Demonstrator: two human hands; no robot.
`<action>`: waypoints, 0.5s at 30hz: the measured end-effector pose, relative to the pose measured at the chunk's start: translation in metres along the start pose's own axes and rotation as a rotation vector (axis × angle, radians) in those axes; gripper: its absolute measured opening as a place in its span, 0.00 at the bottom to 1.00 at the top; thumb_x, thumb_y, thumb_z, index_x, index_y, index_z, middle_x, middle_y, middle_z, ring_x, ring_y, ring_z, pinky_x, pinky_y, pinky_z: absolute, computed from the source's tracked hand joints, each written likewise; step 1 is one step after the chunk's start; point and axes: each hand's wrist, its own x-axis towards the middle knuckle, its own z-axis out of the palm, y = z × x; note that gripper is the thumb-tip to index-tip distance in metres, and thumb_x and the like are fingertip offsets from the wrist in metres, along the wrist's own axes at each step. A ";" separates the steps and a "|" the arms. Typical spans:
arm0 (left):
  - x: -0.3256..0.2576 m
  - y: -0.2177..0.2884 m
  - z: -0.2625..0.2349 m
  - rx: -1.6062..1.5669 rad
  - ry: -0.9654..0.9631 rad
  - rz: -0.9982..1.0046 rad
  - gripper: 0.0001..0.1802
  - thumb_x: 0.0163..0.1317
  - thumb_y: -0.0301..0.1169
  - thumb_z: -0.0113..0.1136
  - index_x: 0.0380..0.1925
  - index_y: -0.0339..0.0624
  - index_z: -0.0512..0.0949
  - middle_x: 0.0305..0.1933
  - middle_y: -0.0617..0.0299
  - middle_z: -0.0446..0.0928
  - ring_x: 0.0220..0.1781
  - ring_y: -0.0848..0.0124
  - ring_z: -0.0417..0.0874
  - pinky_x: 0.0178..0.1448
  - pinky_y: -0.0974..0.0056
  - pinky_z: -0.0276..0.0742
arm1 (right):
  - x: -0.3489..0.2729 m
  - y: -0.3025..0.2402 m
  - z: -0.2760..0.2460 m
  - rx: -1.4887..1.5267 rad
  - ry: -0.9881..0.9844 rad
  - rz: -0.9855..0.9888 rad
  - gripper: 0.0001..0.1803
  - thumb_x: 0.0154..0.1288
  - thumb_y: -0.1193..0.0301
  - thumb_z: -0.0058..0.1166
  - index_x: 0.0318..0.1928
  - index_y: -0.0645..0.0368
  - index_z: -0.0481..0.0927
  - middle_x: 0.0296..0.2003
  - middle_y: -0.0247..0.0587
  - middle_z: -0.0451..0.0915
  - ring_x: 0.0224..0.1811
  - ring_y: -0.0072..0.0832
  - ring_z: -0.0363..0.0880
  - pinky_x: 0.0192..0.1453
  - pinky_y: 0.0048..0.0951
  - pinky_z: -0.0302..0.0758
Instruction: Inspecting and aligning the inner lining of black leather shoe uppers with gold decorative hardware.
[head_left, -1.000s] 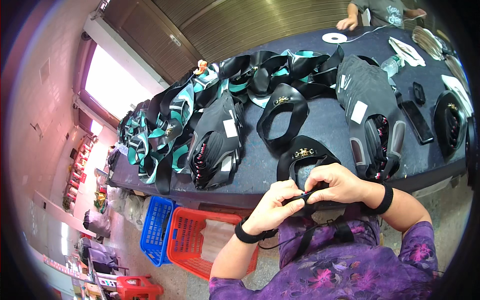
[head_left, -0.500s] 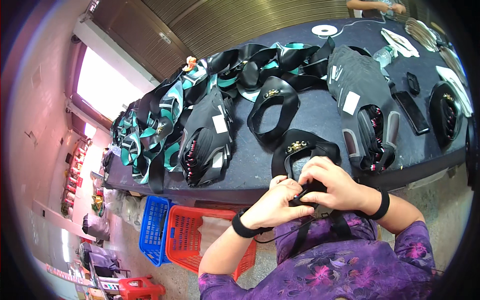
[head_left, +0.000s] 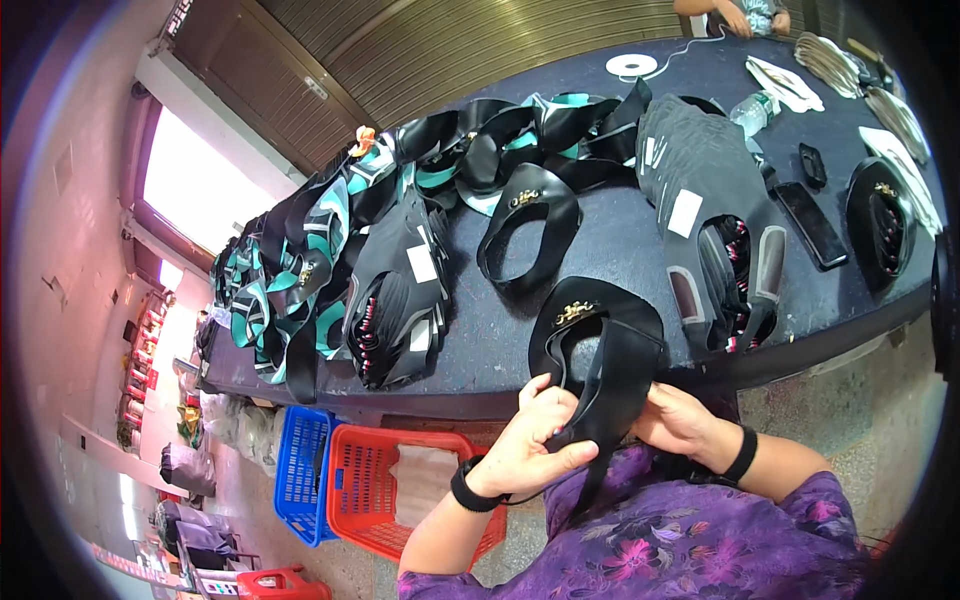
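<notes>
A shiny black loop-shaped piece with a gold emblem (head_left: 640, 345) lies half on the near table edge, its lower end hanging toward me. My left hand (head_left: 542, 432) grips its lower left side, fingers curled at the inner edge and thumb stretched along the bottom. At the lower right edge, my right hand (head_left: 678, 420) pinches the same piece; its fingertips are partly hidden behind the material. Just beyond lies a similar black loop (head_left: 535, 265), also with a gold emblem, which neither hand touches.
Stacked dark grey pieces (head_left: 690, 150) lie right of centre, another stack (head_left: 405, 270) left. Teal-and-black pieces (head_left: 310, 220) heap along the far left. A phone (head_left: 812, 225) and plastic bottle (head_left: 752, 115) lie right. Red (head_left: 375, 437) and blue baskets (head_left: 300, 465) stand below. Another person's hands (head_left: 738, 20) show far off.
My hands have moved apart from close together. The black piece has opened out between them, and its lower end shows more fully. My right hand has lowered to its right edge.
</notes>
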 end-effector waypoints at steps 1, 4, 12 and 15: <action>-0.006 -0.004 -0.001 -0.021 -0.007 -0.016 0.13 0.51 0.40 0.60 0.31 0.43 0.77 0.35 0.66 0.72 0.47 0.72 0.69 0.65 0.54 0.36 | 0.005 0.003 0.003 0.082 -0.013 -0.006 0.17 0.66 0.64 0.40 0.49 0.62 0.68 0.46 0.43 0.74 0.50 0.31 0.72 0.56 0.37 0.66; -0.017 -0.004 0.005 -0.056 0.006 -0.050 0.12 0.53 0.39 0.59 0.31 0.44 0.77 0.36 0.66 0.73 0.48 0.73 0.69 0.66 0.53 0.34 | 0.014 0.004 0.008 0.205 -0.040 0.039 0.15 0.65 0.65 0.42 0.48 0.60 0.70 0.46 0.42 0.74 0.48 0.29 0.73 0.54 0.37 0.69; -0.021 -0.003 0.014 0.148 -0.147 0.112 0.11 0.52 0.40 0.59 0.30 0.46 0.77 0.47 0.62 0.74 0.55 0.67 0.67 0.65 0.51 0.34 | 0.045 0.010 0.030 -0.041 0.132 0.147 0.06 0.59 0.68 0.53 0.36 0.55 0.75 0.28 0.34 0.78 0.26 0.24 0.77 0.28 0.27 0.77; -0.028 0.000 0.013 0.010 0.062 0.043 0.09 0.50 0.35 0.59 0.22 0.41 0.76 0.33 0.62 0.76 0.43 0.67 0.74 0.64 0.53 0.41 | 0.051 0.026 -0.015 0.352 0.026 0.069 0.08 0.58 0.68 0.53 0.37 0.57 0.76 0.30 0.37 0.79 0.29 0.27 0.79 0.32 0.28 0.78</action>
